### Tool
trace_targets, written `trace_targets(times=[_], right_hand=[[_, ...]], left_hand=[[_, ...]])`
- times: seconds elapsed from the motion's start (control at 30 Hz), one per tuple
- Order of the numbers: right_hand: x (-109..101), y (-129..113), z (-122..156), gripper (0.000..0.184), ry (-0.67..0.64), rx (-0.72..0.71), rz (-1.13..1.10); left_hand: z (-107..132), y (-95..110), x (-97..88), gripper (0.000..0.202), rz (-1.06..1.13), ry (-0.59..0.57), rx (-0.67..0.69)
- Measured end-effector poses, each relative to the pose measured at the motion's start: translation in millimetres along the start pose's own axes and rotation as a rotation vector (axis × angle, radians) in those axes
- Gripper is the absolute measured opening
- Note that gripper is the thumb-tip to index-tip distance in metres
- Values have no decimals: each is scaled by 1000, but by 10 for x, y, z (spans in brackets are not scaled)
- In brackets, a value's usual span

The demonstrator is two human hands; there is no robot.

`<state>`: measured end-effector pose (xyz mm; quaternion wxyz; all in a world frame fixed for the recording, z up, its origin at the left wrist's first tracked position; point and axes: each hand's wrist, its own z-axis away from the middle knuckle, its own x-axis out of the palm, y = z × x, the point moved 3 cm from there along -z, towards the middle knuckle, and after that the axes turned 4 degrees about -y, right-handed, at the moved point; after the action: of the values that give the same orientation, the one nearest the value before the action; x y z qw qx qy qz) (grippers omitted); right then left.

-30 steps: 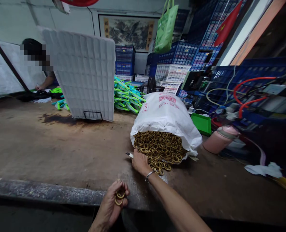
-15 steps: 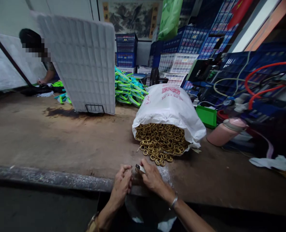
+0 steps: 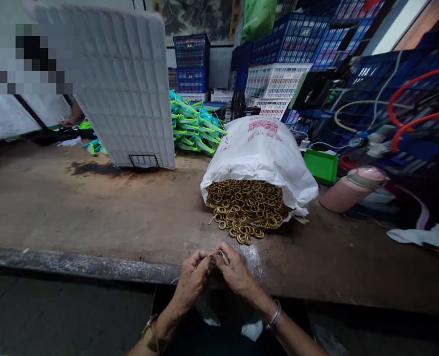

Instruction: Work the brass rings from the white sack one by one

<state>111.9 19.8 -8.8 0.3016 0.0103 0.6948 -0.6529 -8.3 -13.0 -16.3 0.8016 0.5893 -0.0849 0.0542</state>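
My left hand (image 3: 192, 278) is closed, its thumb and forefinger pinching a small brass-coloured ring (image 3: 210, 255) that is mostly hidden. My right hand (image 3: 239, 277) is wrapped round a small pale-handled tool (image 3: 224, 256); its exact kind is unclear. Both sets of fingertips come together over the table's front edge, with the tool's end at the ring. Just beyond them, a heap of brass-coloured rings (image 3: 247, 202) spills from the mouth of a white woven sack (image 3: 258, 151) lying on its side. A few rings lie loose on the tabletop.
The brown table (image 3: 93, 212) has a worn front edge. A white quilted panel (image 3: 126, 89) stands upright at left, with green and blue items (image 3: 195, 126) behind it. To the right are a green tray (image 3: 320, 165) and pink bottle (image 3: 355, 190). Another person works at far left.
My hands have come together, and my left fingertips now meet the tool in my right hand. The camera view has tilted down slightly.
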Motion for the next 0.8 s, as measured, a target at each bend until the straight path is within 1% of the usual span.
trace_targets(times=[0.13, 0.23, 0.33, 0.47, 0.53, 0.6, 0.7, 0.8], right_hand=[[-11, 36, -45, 25, -8, 118, -193], [-14, 60, -64, 29, -48, 169, -206], [-22, 55, -67, 33, -63, 160, -175], [-48, 23, -76, 26, 0, 129, -112], [-55, 10, -83, 25, 10, 113, -76], [-54, 3, -86, 26, -10, 100, -59], [-50, 3, -83, 25, -35, 91, -66], [-51, -8, -77, 24, -31, 77, -96]], left_hand=[[-13, 33, 9, 24, -50, 35, 94], [-17, 48, 33, 22, -83, 20, 142], [-17, 41, 51, 24, -45, -6, 84], [-16, 24, 53, 32, -16, -36, -3], [-19, 8, 47, 35, -22, -52, -18], [-23, -15, 41, 36, -13, -85, -25], [-25, -56, 33, 35, 19, -134, -31], [-22, -83, 26, 33, 47, -142, -35]])
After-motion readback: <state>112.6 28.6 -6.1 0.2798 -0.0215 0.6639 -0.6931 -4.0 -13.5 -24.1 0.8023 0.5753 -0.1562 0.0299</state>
